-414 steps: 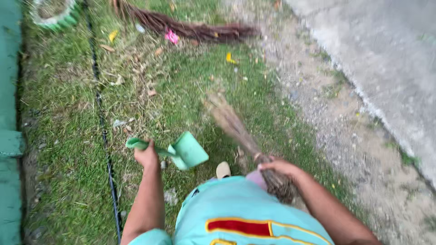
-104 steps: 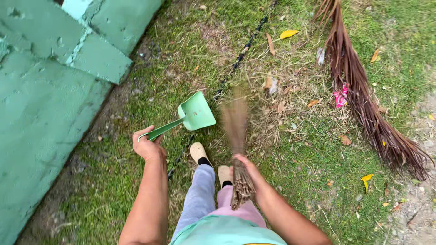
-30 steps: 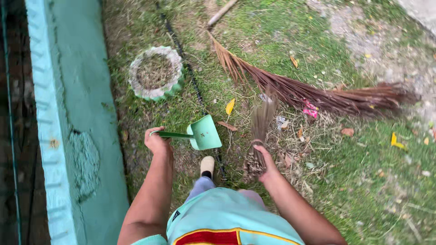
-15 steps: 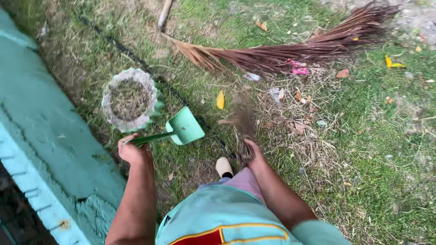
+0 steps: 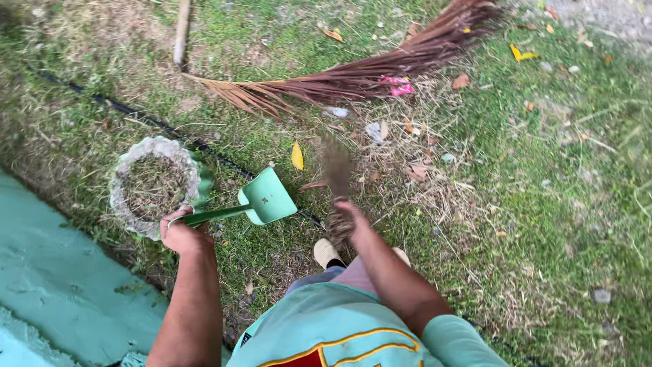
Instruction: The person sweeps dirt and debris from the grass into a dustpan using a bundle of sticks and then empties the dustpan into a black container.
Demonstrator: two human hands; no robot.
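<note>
The left hand [image 5: 182, 236] grips the light, stiff green dustpan [image 5: 266, 199] by its long handle, and the right hand [image 5: 348, 216] squeezes a bendy stick broom [image 5: 337, 178].

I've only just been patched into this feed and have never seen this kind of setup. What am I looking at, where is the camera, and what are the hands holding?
There is no machine here: a person works with two bare hands, and the single camera sits on their head, looking down, so you see their arms, shirt and shoes from above. The left hand grips the handle of a green dustpan, its scoop low over the grass. The right hand holds a short broom, blurred by motion. On the grass lie a dry palm frond, a yellow leaf, a pink scrap and other bits of litter. Beside the left hand sits a round pot filled with dry grass. A green wall runs along the lower left.
</note>
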